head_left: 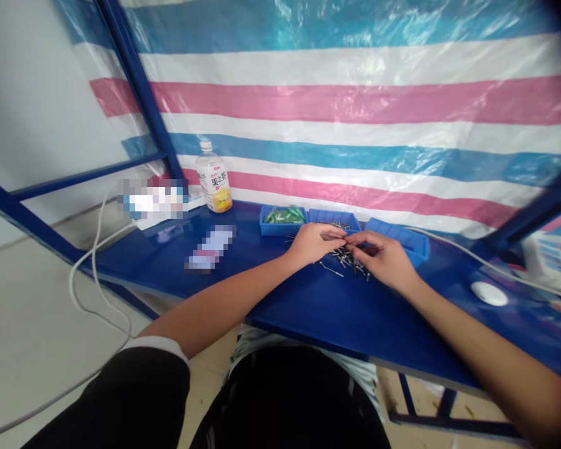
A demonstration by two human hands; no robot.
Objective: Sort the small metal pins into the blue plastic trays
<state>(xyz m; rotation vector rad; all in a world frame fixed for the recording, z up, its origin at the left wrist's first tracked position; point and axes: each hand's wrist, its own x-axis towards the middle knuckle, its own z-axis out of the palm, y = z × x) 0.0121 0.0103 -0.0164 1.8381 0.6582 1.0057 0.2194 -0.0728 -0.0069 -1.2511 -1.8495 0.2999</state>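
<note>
My left hand [311, 243] and my right hand [382, 257] meet fingertip to fingertip over a loose pile of small metal pins [354, 263], which look like blind rivets. The fingers of both hands are pinched together. Whatever they hold is too small and covered to make out. One longer pin [331, 269] lies apart at the near side of the pile. Behind my hands stands a blue bin [356, 219] with more metal pieces in it. Left of it, another blue bin [262, 226] holds green plastic-looking pieces [285, 214]. A third blue bin [421, 243] is partly hidden by my right hand.
On the blue table [303, 305] a drink bottle [214, 181] stands at the back left, near a blurred phone-like object [211, 248]. A white oval object [489, 293] lies at right, by a white cable [477, 252]. Striped plastic sheeting [336, 100] hangs behind the table.
</note>
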